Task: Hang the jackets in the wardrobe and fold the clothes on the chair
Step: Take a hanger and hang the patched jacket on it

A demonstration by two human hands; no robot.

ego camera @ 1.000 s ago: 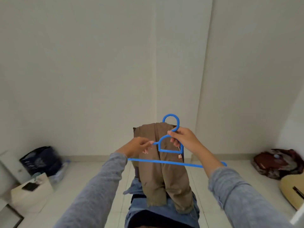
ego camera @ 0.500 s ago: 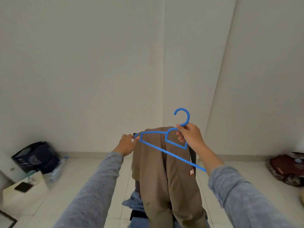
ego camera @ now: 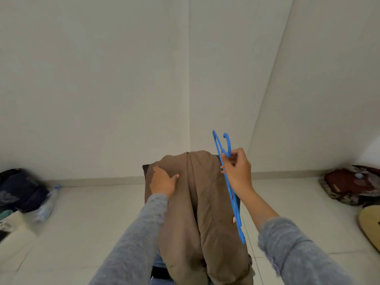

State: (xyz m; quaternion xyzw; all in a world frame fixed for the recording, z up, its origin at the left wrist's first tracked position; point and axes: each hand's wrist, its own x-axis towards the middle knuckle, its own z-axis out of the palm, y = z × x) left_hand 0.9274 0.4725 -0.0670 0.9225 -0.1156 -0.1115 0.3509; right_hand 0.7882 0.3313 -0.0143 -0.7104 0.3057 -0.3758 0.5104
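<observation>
The brown garment point(ego camera: 205, 202) hangs draped over the back of the chair point(ego camera: 145, 169). The left grip point(ego camera: 163, 182) rests flat on its upper left part, fingers relaxed. The right grip point(ego camera: 238, 171) pinches the blue hanger point(ego camera: 236, 210), tilted edge-on, just right of the garment.

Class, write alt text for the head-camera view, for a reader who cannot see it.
A person's right hand grips a blue hanger, turned edge-on, beside a brown garment draped over a chair back. The left hand rests on the garment's upper left part.
</observation>
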